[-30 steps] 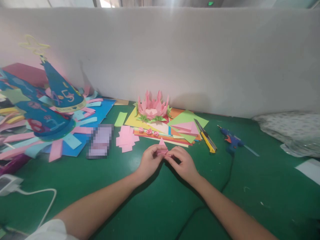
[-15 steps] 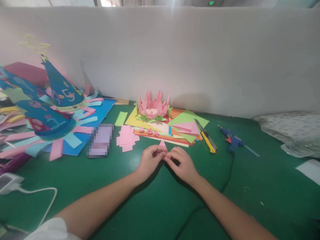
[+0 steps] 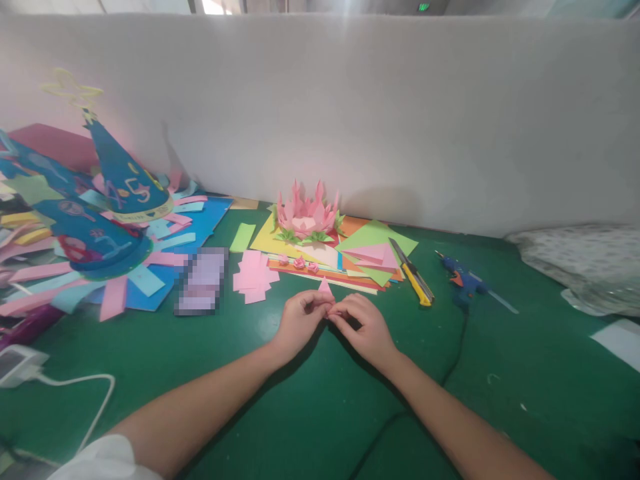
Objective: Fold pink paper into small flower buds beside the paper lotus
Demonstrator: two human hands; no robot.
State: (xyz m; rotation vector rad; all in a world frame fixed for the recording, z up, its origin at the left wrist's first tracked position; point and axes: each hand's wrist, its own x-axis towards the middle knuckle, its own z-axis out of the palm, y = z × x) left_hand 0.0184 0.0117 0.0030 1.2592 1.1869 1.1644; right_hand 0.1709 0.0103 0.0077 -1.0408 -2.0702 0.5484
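Note:
A small piece of pink paper point(image 3: 325, 287) is pinched between my two hands, its pointed tip showing above the fingers; the lower part is hidden. My left hand point(image 3: 303, 323) grips it from the left with thumb and fingertips. From the other side, my right hand point(image 3: 363, 328) pinches the same piece, fingertips almost touching the left ones. Just beyond lie small pink folded paper roses point(image 3: 299, 263) on stacked coloured paper. A pink paper lotus point(image 3: 307, 217) with green leaves stands behind them. Several pink paper slips point(image 3: 254, 277) lie to the left.
A yellow utility knife point(image 3: 419, 283) and a blue glue gun point(image 3: 463, 275) with its black cord lie on the right. Blue paper cone hats point(image 3: 127, 173) and a pixelated flat object point(image 3: 203, 281) are on the left. A white partition point(image 3: 320, 100) stands behind the green table point(image 3: 280, 420).
Almost nothing differs. Both hands stay in the same place, pinching the pink paper.

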